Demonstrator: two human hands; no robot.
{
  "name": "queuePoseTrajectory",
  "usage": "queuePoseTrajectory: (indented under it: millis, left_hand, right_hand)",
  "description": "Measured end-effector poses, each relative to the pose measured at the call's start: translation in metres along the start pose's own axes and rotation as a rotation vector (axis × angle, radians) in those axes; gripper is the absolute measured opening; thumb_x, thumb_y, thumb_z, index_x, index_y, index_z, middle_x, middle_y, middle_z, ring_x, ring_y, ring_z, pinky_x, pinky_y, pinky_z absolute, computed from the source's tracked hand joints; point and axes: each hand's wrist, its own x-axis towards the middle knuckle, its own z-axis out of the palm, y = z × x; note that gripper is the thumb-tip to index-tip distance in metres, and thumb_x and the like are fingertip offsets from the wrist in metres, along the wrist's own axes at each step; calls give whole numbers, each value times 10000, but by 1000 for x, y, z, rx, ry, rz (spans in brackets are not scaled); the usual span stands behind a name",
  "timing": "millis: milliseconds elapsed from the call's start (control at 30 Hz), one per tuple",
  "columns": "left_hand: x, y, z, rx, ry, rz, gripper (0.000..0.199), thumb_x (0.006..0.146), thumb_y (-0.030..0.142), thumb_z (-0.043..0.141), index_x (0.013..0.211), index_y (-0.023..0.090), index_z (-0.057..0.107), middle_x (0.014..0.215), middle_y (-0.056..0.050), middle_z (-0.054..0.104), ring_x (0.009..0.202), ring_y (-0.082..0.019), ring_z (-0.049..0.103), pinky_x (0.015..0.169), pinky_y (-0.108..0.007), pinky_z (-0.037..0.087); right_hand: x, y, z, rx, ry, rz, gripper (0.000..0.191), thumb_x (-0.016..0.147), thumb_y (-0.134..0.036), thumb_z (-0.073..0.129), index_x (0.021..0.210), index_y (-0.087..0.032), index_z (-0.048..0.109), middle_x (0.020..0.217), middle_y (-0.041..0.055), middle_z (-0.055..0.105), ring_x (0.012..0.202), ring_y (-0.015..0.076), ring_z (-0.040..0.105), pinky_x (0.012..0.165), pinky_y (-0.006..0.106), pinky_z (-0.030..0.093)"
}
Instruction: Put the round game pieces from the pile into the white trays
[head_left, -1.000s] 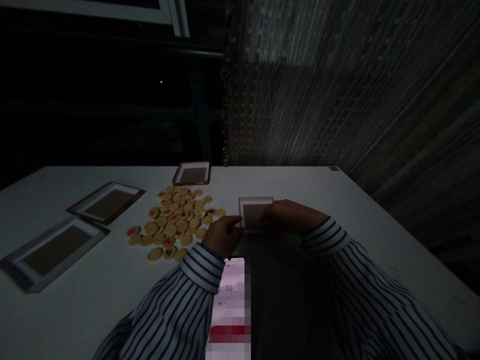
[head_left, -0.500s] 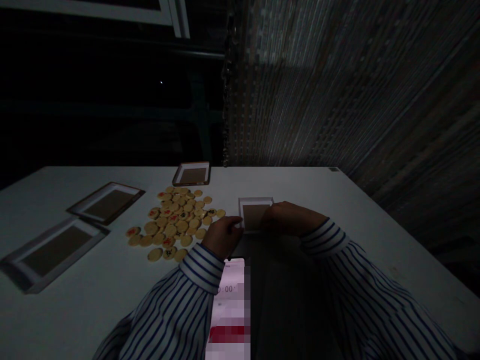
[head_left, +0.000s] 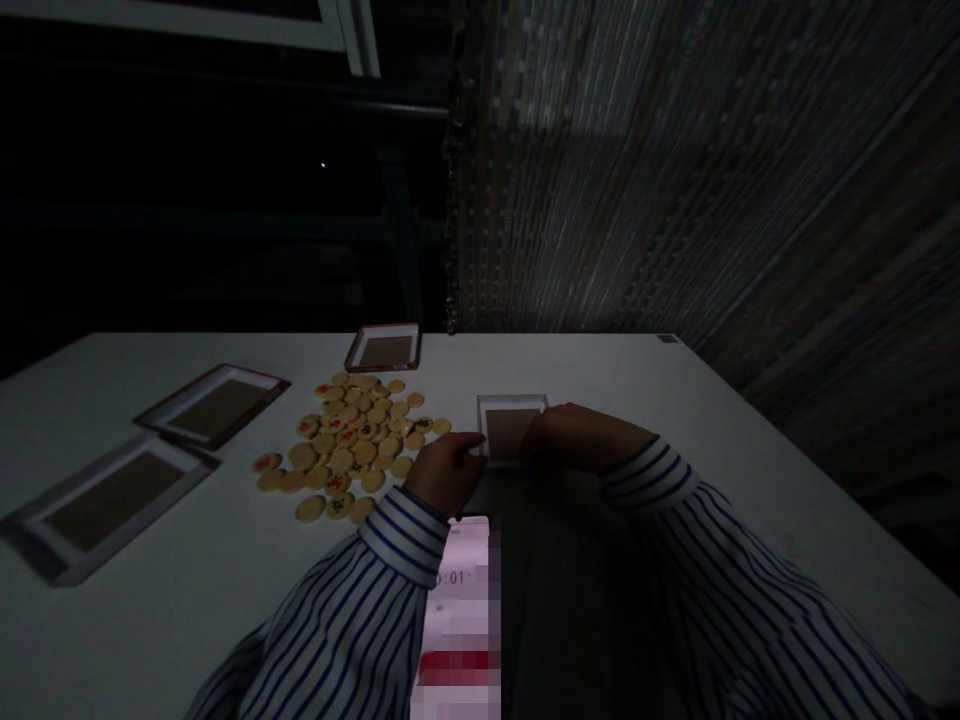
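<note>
A small open box (head_left: 512, 434) with pale walls and a brown bottom lies in front of me on the white table. My left hand (head_left: 448, 470) is closed at its left wall, thumb and fingers pinching the edge. My right hand (head_left: 581, 437) is closed around the right wall, its fingertips partly hidden in shadow. Left of my left hand spreads a loose heap of round wooden xiangqi pieces (head_left: 342, 460). Some show red or black characters, and many are blank side up.
Three more open boxes lie on the white table (head_left: 247, 610): one behind the pieces (head_left: 385, 350), one to the left (head_left: 217, 405) and a longer pale one (head_left: 112, 500) nearer. A phone (head_left: 456, 600) with a lit timer screen is below my left wrist. A bead curtain (head_left: 585, 200) hangs behind.
Both hands stay at the box in the same pose. The timer digits on the phone have gone from 00 to 01.
</note>
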Motion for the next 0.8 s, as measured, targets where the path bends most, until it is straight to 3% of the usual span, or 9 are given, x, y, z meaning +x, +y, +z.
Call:
queuePoseTrajectory:
  millis: [533, 800]
  left_hand:
    - [1, -4, 2, -11, -14, 3, 340, 711, 245, 520, 1020, 137, 610, 765, -52, 660, 674, -144, 593, 639, -252, 459]
    - [1, -4, 3, -17, -5, 6, 332, 712, 234, 518, 1016, 141, 613, 809, -61, 662, 718, -147, 596, 671, -256, 460]
  right_hand:
    - [-4, 8, -2, -12, 64, -21, 255, 774, -341, 486, 934, -233, 651, 884, 42, 654, 777, 159, 579, 688, 251, 392]
    - [-5, 0, -4, 0, 53, -8, 209, 758, -279, 508, 880, -220, 667, 881, 47, 658, 762, 157, 579, 676, 253, 402]
